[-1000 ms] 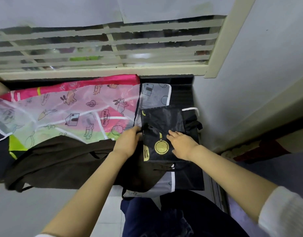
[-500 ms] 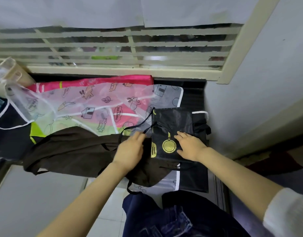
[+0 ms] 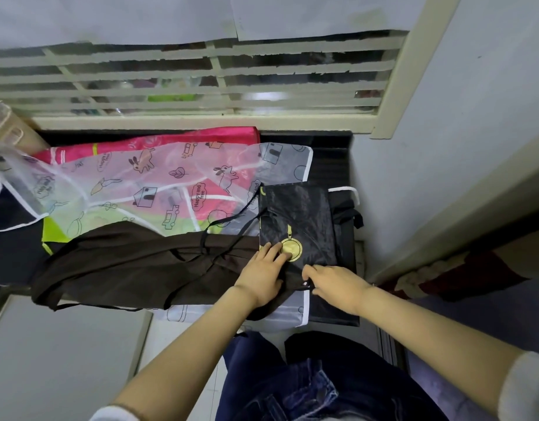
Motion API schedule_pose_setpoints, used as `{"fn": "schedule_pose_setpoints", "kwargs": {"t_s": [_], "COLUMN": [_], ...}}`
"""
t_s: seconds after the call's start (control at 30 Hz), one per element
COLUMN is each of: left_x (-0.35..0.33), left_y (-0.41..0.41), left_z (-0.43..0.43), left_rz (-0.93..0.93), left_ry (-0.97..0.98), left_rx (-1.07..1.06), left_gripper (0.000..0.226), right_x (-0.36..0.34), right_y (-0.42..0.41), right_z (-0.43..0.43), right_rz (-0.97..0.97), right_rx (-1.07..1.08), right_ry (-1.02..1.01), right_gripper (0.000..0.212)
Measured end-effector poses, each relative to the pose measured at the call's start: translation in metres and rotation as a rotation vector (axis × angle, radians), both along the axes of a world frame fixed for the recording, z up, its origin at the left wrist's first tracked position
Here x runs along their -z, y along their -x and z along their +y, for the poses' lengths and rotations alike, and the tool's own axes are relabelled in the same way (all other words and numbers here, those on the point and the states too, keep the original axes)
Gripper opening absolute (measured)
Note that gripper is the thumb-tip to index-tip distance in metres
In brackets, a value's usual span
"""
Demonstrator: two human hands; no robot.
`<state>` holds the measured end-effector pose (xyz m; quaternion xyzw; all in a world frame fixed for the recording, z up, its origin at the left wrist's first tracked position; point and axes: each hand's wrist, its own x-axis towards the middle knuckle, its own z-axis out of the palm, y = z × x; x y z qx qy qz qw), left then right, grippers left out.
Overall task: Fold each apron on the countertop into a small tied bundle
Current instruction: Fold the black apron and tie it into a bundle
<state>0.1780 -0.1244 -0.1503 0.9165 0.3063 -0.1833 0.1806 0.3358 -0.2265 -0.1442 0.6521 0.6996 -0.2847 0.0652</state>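
Black apron (image 3: pixel 295 214) folded, long axis away | left grip (image 3: pixel 262 275) flat, pressing it | right grip (image 3: pixel 338 284) pinches strap (image 3: pixel 301 288) at near edge

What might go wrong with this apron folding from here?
1. Only the left hand presses the folded black apron flat; if it lifts, the fold may spring open.
2. The right hand seems to pinch a thin black strap, while a loose strap loop lies toward the brown apron; tugging could snag it.
3. The brown apron overhangs the countertop edge and might slide off.
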Motion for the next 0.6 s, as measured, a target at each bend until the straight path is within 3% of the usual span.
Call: {"fn": "schedule_pose_setpoints", "kwargs": {"t_s": [0.17,0.33,0.47,0.6], "left_x": [-0.002,-0.011,-0.013,-0.008], "left_y": [-0.004,-0.013,-0.029,-0.032], "left_z": [0.001,-0.001,-0.008,-0.006], "left_rz": [0.019,0.123,0.205,0.176], "left_ry": [-0.012,-0.122,-0.218,-0.232], "left_rx": [-0.002,0.032,0.093,0.091], "left_gripper": [0.062,0.061,0.07,0.067], "right_x": [0.004,-0.014,-0.026,-0.025], "right_y": [-0.004,-0.027,-0.048,-0.076], "right_z": [-0.013,-0.029,-0.028,-0.032], "right_rz": [-0.012,0.167,0.118,0.047], "right_rx": [0.014,0.067,0.14,0.343], "right_ry": [0.023,0.061,0.199,0.111], "right_gripper": [0.028,0.02,0.016,0.016]}}
